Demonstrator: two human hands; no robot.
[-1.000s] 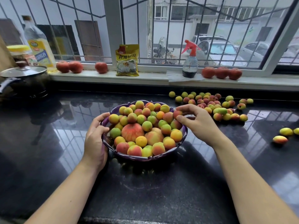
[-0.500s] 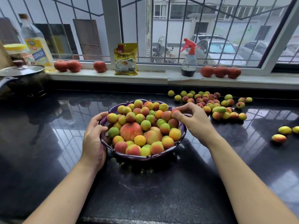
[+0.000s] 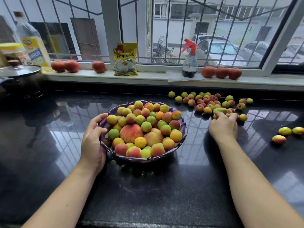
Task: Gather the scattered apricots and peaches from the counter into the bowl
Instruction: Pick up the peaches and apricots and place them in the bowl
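Head view, bowl: a purple scalloped bowl (image 3: 183, 127) was seen on the black worktop (image 3: 148, 186), heaped with small apricots and 2 larger peaches (image 3: 131, 132) near its middle.
Head view, left hand: the left hand (image 3: 93, 142) was curled round the bowl's left rim, thumb over the edge and fingers along the outside; this grip was closed on the bowl.
Head view, right hand: the right hand (image 3: 224, 127) was laid palm down at the near edge of the loose cluster, to the right of the bowl and apart from it. Its fingers were bent onto the fruit there; small apricots were touched by the fingertips, but whether any fruit was actually grasped could not be told, since the fingers were hidden behind the back of the hand.
Head view, scattered fruit: a loose cluster of apricots (image 3: 209, 102) was spread on the worktop behind and right of the bowl, close to the sill. 3 more pieces (image 3: 285, 131) lay well apart at the far right edge.
Head view, windowsill: 3 red peaches (image 3: 71, 66) were lined at the left, 3 more (image 3: 222, 72) at the right, with a yellow packet (image 3: 125, 59) and a spray bottle (image 3: 190, 63) between them.
Head view, far left: an oil bottle (image 3: 33, 46) and a lidded pot (image 3: 19, 79) were seen.
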